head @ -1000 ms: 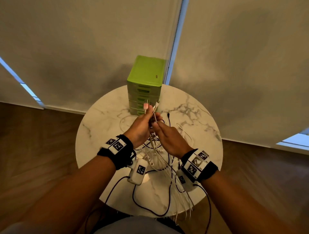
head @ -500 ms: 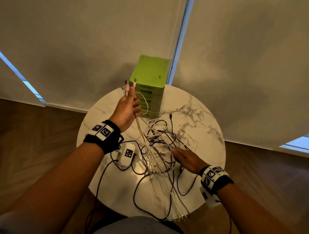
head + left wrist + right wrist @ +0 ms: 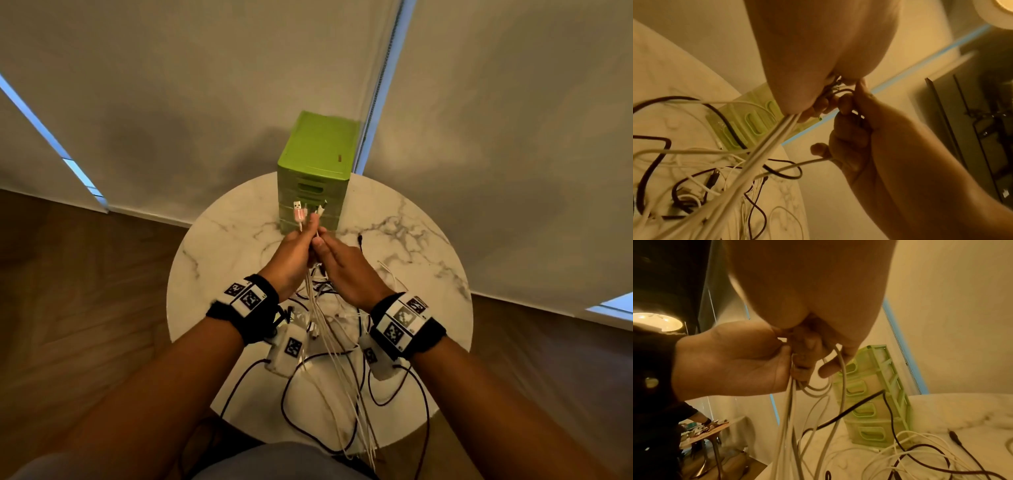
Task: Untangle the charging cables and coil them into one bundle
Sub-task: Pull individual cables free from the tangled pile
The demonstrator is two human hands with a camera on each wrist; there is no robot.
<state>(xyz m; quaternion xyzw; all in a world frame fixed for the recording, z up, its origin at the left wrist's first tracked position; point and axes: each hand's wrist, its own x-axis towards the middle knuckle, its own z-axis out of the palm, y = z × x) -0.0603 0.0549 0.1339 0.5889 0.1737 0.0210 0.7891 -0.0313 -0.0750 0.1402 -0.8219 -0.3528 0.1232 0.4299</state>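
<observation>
Head view: I see my left hand gripping a bunch of white cables, plug ends sticking up before a green drawer unit. My right hand pinches cables just beside it. Loose black and white cables tangle on the marble table below.

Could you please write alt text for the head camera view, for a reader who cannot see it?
Both hands meet above a round marble table: the left hand grips a bunch of white cables with plugs sticking up, and the right hand pinches them beside it. Black cables tangle below; green drawers stand behind.
</observation>
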